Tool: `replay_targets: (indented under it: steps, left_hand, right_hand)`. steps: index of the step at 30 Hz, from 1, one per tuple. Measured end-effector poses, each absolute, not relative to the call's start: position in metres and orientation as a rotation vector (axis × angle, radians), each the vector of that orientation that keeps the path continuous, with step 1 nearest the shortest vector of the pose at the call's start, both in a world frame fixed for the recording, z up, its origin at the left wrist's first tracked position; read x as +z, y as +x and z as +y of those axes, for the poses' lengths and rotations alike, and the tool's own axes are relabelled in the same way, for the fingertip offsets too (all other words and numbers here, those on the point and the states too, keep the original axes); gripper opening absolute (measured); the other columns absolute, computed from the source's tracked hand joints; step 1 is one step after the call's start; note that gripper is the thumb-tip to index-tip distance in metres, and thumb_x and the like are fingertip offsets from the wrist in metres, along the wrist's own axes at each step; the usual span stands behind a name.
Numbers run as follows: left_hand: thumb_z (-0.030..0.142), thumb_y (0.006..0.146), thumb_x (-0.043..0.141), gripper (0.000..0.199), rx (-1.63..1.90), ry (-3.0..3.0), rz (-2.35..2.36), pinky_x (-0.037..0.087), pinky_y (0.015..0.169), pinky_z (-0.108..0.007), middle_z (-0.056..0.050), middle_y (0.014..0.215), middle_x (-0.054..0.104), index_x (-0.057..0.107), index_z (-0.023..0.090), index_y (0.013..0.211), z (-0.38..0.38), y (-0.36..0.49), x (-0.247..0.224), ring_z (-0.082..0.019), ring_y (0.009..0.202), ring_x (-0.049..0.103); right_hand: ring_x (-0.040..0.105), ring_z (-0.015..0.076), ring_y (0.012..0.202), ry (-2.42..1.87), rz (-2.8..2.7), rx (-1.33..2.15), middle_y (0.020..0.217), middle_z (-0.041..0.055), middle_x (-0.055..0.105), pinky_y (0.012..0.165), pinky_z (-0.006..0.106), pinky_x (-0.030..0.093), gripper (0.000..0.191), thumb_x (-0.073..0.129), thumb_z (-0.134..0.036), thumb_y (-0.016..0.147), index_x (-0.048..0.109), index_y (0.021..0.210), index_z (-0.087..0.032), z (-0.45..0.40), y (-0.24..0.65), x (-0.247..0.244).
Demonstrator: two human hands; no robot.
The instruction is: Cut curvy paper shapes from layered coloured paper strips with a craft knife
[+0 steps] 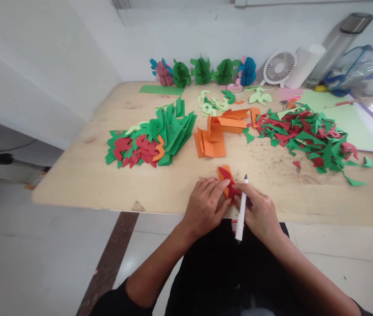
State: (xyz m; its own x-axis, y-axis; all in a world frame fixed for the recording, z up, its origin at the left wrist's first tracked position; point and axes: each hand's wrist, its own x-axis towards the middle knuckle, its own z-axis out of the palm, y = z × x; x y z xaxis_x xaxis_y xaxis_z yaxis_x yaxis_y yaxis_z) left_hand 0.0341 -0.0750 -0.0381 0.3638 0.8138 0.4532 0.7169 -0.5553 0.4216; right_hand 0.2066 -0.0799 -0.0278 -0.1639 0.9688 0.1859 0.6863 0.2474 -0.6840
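At the table's front edge, my left hand presses on a small red paper cutout that lies over a piece of orange paper. Its fingers are bent and the thumb meets the paper from below. My right hand has a white pen between its fingers, dark tip pointing away from me. The fingertips of that hand also touch the right side of the red cutout. Both hands partly hide the papers. Folded orange papers lie just beyond.
Green and red cut shapes are heaped at left. A pile of paper scraps spreads at right. Folded paper figures, a white fan, a paper roll and a bottle stand along the wall.
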Motion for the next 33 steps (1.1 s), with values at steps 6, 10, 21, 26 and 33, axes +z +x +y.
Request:
replay_targets:
  steps: [6, 10, 21, 26, 33]
  left_hand:
    - [0.022, 0.095, 0.046, 0.03, 0.955, 2.499, 1.366, 0.049, 0.093, -0.045, -0.012, 0.107, 0.069, 0.059, 0.014, 0.12, -0.0731, 0.0345, -0.0375, -0.026, 0.101, 0.061]
    - [0.021, 0.095, 0.046, 0.029, 0.965, 2.499, 1.364, 0.05, 0.092, -0.046, -0.013, 0.107, 0.069, 0.06, 0.013, 0.119, -0.0725, 0.0348, -0.0377, -0.026, 0.1, 0.062]
    - [0.02, 0.098, 0.04, 0.032, 0.934, 2.536, 1.33, 0.051, 0.088, -0.042, -0.011, 0.106, 0.069, 0.058, 0.014, 0.124, -0.066, 0.0289, -0.0378, -0.022, 0.093, 0.062]
    - [0.017, 0.098, 0.039, 0.031, 0.896, 2.606, 1.358, 0.051, 0.083, -0.039, -0.011, 0.099, 0.068, 0.06, 0.012, 0.121, -0.0653, 0.0304, -0.0376, -0.022, 0.09, 0.059]
    - [0.018, 0.098, 0.04, 0.029, 0.844, 2.653, 1.408, 0.05, 0.079, -0.038, -0.01, 0.097, 0.066, 0.063, 0.014, 0.115, -0.0649, 0.0327, -0.0386, -0.022, 0.087, 0.058]
  right_hand:
    - [0.072, 0.0206, 0.078, -1.514, -1.929, 0.637, 0.093, 0.006, 0.076, 0.07, 0.03, 0.056, 0.023, 0.052, -0.024, 0.089, 0.069, 0.104, -0.025, -0.0782, 0.2066, -0.0272]
    - [0.072, 0.0202, 0.076, -1.507, -1.937, 0.666, 0.092, 0.0059, 0.076, 0.068, 0.03, 0.055, 0.022, 0.052, -0.025, 0.089, 0.069, 0.103, -0.025, -0.0768, 0.2075, -0.0263]
    - [0.072, 0.0203, 0.075, -1.511, -1.925, 0.71, 0.093, 0.0058, 0.077, 0.068, 0.031, 0.056, 0.021, 0.054, -0.026, 0.088, 0.069, 0.102, -0.025, -0.0736, 0.2086, -0.0269]
    - [0.071, 0.0196, 0.072, -1.508, -1.943, 0.714, 0.09, 0.0054, 0.077, 0.067, 0.03, 0.054, 0.021, 0.053, -0.027, 0.088, 0.069, 0.102, -0.025, -0.0736, 0.2089, -0.0255]
    - [0.071, 0.0193, 0.075, -1.481, -1.962, 0.712, 0.088, 0.0049, 0.076, 0.067, 0.029, 0.054, 0.023, 0.051, -0.025, 0.089, 0.069, 0.104, -0.025, -0.0742, 0.2091, -0.0226]
